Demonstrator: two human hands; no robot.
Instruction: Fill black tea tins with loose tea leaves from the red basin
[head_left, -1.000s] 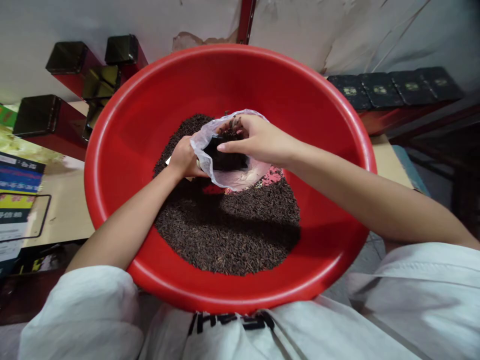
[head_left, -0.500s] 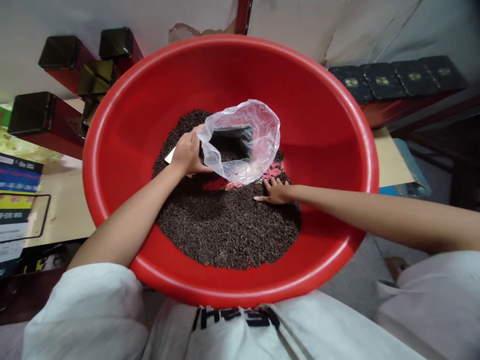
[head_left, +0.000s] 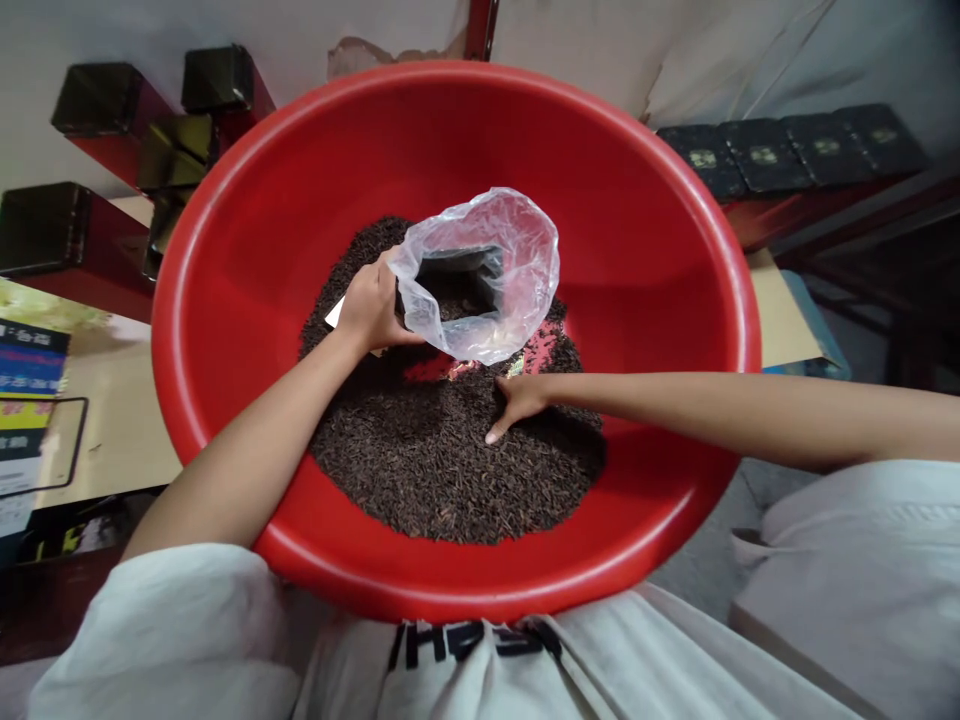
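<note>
A big red basin [head_left: 660,250] rests on my lap and holds a heap of dark loose tea leaves [head_left: 442,470]. My left hand [head_left: 371,310] is closed on the rim of a clear plastic bag [head_left: 517,260] that lines a small box standing in the leaves, its mouth held wide. Some dark leaves lie inside the bag. My right hand [head_left: 517,400] is down in the heap just below the bag, fingers curled into the leaves with one finger pointing toward me.
Dark red boxes with black lids [head_left: 97,100] stand at the back left, and a row of black lids [head_left: 787,155] lies at the back right. Printed packages [head_left: 30,370] lie on the tan surface at left.
My right hand left the bag's mouth, dropped to the heap, then slid left with its fingers curling into the leaves. My left hand kept its hold on the bag.
</note>
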